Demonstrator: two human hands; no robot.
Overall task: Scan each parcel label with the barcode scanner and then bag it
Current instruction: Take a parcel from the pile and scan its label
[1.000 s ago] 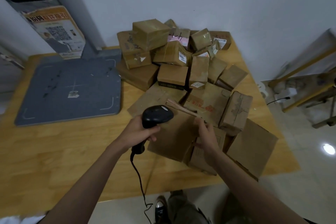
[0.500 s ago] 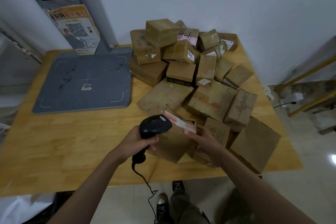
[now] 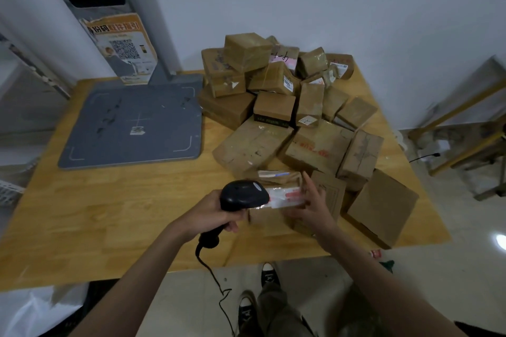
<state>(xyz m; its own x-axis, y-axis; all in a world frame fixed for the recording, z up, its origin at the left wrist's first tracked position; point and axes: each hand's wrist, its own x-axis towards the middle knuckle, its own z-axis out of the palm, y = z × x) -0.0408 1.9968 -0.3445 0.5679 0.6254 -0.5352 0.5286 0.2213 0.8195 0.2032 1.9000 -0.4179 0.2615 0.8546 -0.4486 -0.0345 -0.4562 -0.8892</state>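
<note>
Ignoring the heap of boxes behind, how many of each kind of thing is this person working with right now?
barcode scanner: 1
grey platform: 1
parcel under the scanner: 1
hands: 2, left hand and right hand
Total: 5

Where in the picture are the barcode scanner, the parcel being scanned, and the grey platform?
barcode scanner (image 3: 244, 195), head view, black head.
parcel (image 3: 284, 195), head view, labelled face.
grey platform (image 3: 134, 126), head view, centre.

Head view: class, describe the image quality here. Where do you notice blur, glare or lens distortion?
Head view: dim, soft lighting; motion blur smears the right hand and the parcel it touches; the left hand gripping the barcode scanner is sharper; a bright glare spot on the floor; wide-angle bending at the edges.
</note>
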